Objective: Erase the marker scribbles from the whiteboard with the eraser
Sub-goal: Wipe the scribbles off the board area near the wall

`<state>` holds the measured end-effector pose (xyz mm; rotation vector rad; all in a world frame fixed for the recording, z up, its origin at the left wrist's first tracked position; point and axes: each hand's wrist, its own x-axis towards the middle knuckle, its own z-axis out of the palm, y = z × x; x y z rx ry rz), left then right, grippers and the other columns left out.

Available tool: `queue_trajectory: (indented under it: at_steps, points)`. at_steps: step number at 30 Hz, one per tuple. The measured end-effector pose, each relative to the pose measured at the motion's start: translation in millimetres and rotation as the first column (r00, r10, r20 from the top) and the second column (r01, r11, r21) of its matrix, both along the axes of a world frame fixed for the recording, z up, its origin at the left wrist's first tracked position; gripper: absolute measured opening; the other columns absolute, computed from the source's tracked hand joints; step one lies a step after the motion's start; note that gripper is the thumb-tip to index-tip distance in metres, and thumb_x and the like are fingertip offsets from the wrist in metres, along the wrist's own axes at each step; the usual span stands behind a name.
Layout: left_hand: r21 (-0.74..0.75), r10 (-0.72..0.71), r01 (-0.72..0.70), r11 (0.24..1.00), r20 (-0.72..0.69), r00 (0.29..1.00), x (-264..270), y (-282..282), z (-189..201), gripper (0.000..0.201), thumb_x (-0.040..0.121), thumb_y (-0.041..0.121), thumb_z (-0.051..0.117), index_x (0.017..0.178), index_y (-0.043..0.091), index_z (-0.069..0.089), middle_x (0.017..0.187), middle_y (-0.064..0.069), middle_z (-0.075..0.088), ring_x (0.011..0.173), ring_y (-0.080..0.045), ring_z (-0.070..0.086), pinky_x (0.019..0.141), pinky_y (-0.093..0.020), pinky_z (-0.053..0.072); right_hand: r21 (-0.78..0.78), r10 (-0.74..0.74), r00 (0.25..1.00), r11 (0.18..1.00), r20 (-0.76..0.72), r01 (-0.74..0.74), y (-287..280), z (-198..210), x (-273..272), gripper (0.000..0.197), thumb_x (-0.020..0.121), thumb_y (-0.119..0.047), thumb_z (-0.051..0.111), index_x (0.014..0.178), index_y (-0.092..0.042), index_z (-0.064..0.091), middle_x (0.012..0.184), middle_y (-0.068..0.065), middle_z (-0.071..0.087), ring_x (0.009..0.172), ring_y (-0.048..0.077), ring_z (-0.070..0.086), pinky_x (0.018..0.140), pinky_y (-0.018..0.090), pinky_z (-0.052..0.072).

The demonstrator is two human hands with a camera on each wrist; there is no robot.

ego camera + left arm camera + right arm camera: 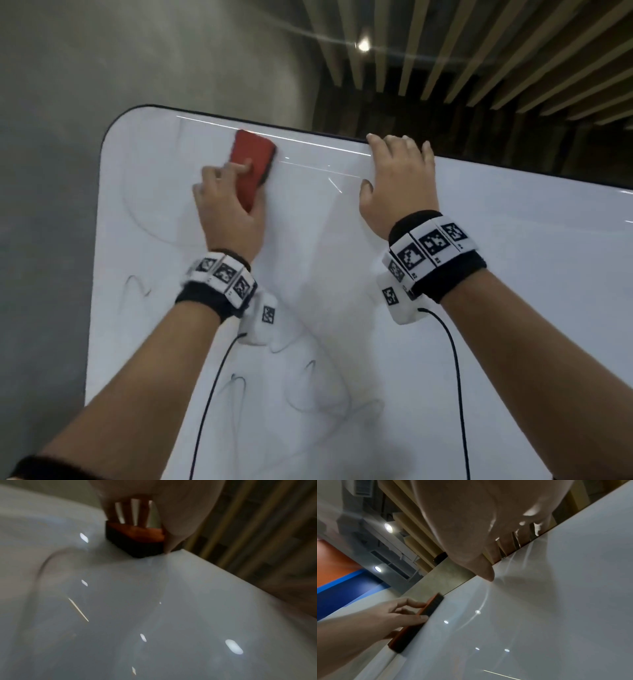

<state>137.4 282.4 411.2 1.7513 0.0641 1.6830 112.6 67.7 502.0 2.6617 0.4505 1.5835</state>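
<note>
The whiteboard (479, 274) fills most of the head view, its top edge running from upper left to right. My left hand (229, 198) grips the red eraser (251, 164) and holds its dark felt side flat against the board near the top edge. The eraser (135, 539) shows up close in the left wrist view and again as the eraser (418, 623) in the right wrist view. My right hand (400, 174) grips the board's top edge, fingers curled over it, palm on the surface. Dark marker scribbles (308, 394) remain low on the board, and a faint curved line (150, 226) lies left of the eraser.
Behind the board are a grey wall (137, 51) and a ceiling of wooden slats (479, 51) with a spotlight (363, 45). Black cables (455, 377) hang from both wrist bands in front of the board. The board's rounded top-left corner (116, 126) is near the eraser.
</note>
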Motion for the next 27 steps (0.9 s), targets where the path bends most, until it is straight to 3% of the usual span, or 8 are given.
queue_trajectory:
  at_steps: [5, 10, 12, 15, 18, 21, 24, 27]
  points:
    - [0.334, -0.033, 0.033, 0.942, -0.006, 0.999, -5.9, 24.0, -26.6, 0.033, 0.091, 0.028, 0.071, 0.123, 0.022, 0.066, 0.120, -0.007, 0.057, 0.104, -0.031, 0.053, 0.093, -0.040, 0.047, -0.051, 0.070, 0.997, 0.996, -0.043, -0.072, 41.4, 0.4, 1.4, 0.071, 0.094, -0.022, 0.058, 0.158, -0.017, 0.029, 0.158, 0.008, 0.036, 0.151, 0.030, 0.026, 0.128, 0.047, 0.008]
    - [-0.307, 0.078, -0.108, 0.945, -0.109, 0.991, 16.1, 142.3, -1.4, 0.035, 0.091, 0.022, 0.070, 0.125, 0.017, 0.062, 0.126, -0.017, 0.056, 0.114, -0.042, 0.058, 0.098, -0.044, 0.048, -0.053, 0.068, 0.995, 0.996, -0.073, -0.072, 49.9, 4.5, 3.1, 0.074, 0.094, -0.031, 0.060, 0.158, -0.017, 0.026, 0.158, 0.009, 0.034, 0.151, 0.029, 0.023, 0.128, 0.046, 0.006]
    - [-0.375, 0.085, -0.145, 0.916, -0.171, 0.982, 15.4, 135.6, 3.3, 0.035, 0.092, 0.020, 0.067, 0.127, 0.016, 0.061, 0.128, -0.017, 0.055, 0.114, -0.042, 0.057, 0.098, -0.043, 0.046, -0.053, 0.057, 0.996, 0.997, -0.065, -0.060, 54.0, 4.9, 4.9, 0.077, 0.093, -0.036, 0.062, 0.158, -0.016, 0.027, 0.156, 0.010, 0.037, 0.149, 0.029, 0.026, 0.128, 0.048, 0.007]
    - [-0.006, 0.039, -0.039, 0.999, -0.045, 0.998, 6.7, 76.2, -2.6, 0.036, 0.093, 0.024, 0.067, 0.128, 0.017, 0.064, 0.125, -0.015, 0.055, 0.107, -0.037, 0.053, 0.097, -0.041, 0.043, -0.042, 0.031, 0.999, 0.999, -0.036, -0.032, 62.1, 1.7, 8.1, 0.081, 0.088, -0.042, 0.067, 0.156, -0.016, 0.030, 0.152, 0.012, 0.041, 0.144, 0.033, 0.032, 0.127, 0.051, 0.008]
    - [0.306, -0.065, 0.055, 0.951, 0.025, 0.998, 4.6, 54.7, 1.6, 0.035, 0.094, 0.027, 0.068, 0.128, 0.022, 0.066, 0.125, -0.008, 0.056, 0.104, -0.031, 0.053, 0.098, -0.037, 0.044, -0.036, 0.023, 1.000, 0.999, -0.001, -0.023, 64.5, -0.6, 11.1, 0.083, 0.086, -0.044, 0.069, 0.155, -0.016, 0.033, 0.150, 0.015, 0.043, 0.142, 0.036, 0.035, 0.126, 0.053, 0.011]
    - [0.013, 0.020, -0.020, 1.000, 0.030, 0.999, 17.9, 99.7, 31.6, 0.038, 0.091, 0.021, 0.068, 0.129, 0.018, 0.065, 0.123, -0.015, 0.058, 0.106, -0.036, 0.057, 0.098, -0.040, 0.043, -0.060, 0.035, 0.999, 0.998, 0.014, -0.034, 56.9, -2.0, 12.4, 0.084, 0.087, -0.045, 0.069, 0.156, -0.017, 0.032, 0.149, 0.014, 0.043, 0.142, 0.035, 0.035, 0.126, 0.051, 0.012]
    - [-0.444, 0.048, -0.077, 0.893, -0.078, 0.996, 26.9, 159.3, 37.2, 0.040, 0.091, 0.019, 0.064, 0.131, 0.018, 0.063, 0.135, -0.017, 0.056, 0.123, -0.038, 0.055, 0.107, -0.038, 0.040, -0.070, 0.065, 0.998, 0.996, 0.016, -0.063, 50.7, -1.8, 13.1, 0.086, 0.085, -0.045, 0.072, 0.157, -0.018, 0.033, 0.149, 0.013, 0.044, 0.142, 0.033, 0.035, 0.127, 0.049, 0.012]
    - [-0.417, 0.086, -0.144, 0.897, -0.154, 0.984, 21.6, 145.6, 15.7, 0.036, 0.096, 0.025, 0.062, 0.132, 0.019, 0.061, 0.138, -0.017, 0.053, 0.123, -0.039, 0.051, 0.107, -0.041, 0.038, -0.050, 0.068, 0.998, 0.996, 0.013, -0.067, 53.7, -3.6, 13.7, 0.090, 0.082, -0.049, 0.074, 0.156, -0.019, 0.033, 0.150, 0.011, 0.042, 0.143, 0.032, 0.034, 0.127, 0.049, 0.009]
